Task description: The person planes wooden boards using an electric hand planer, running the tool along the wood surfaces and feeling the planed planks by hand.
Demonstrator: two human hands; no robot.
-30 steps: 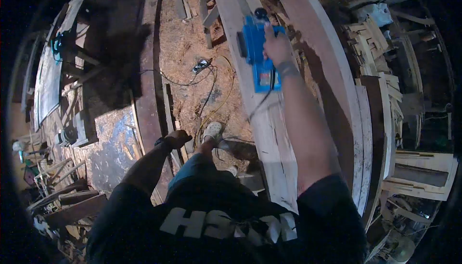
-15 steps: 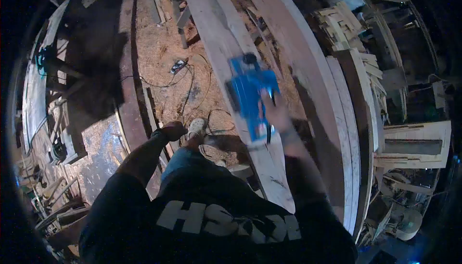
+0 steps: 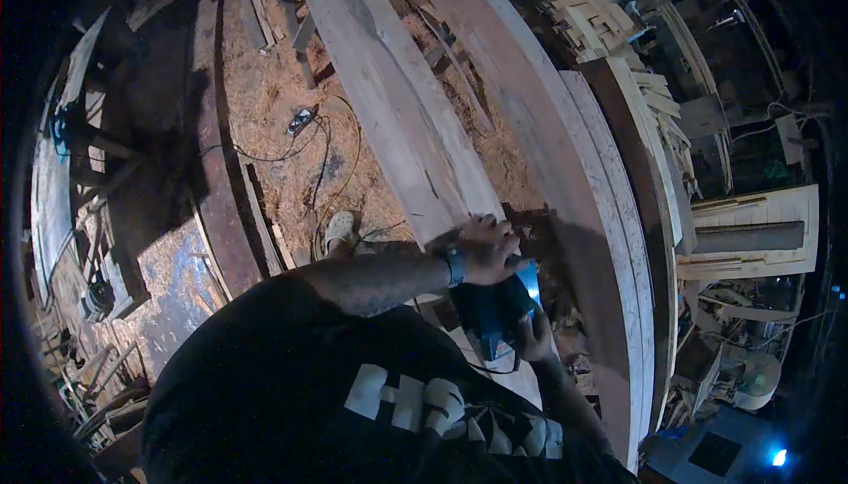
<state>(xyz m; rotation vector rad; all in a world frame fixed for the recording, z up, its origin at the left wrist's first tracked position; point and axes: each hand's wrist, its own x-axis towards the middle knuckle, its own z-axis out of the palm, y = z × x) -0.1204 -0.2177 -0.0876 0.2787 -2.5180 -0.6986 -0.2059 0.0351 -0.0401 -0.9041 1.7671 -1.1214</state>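
Note:
A blue power planer (image 3: pixel 496 312) rests on the near part of a long pale plank (image 3: pixel 389 86), close to my body. My left hand (image 3: pixel 486 250), with a band at its wrist, is closed over the planer's front end, where the knob is hidden beneath it. Lower down, my right hand (image 3: pixel 533 337) wraps round the planer's rear handle. Shadow covers much of the tool. Beyond my hands the plank runs away to the upper left, with a dark crack along its face.
Wider boards (image 3: pixel 530 113) lie to the right of the plank. A power strip (image 3: pixel 302 120) with cords sits on the shavings-covered floor, near my shoe (image 3: pixel 340 230). Scrap wood (image 3: pixel 596 25) is piled at upper right; a fan (image 3: pixel 751 378) stands at lower right.
The planer has come back along the plank towards my body, with my right hand on it. My left hand has moved from beside my leg onto the planer's front.

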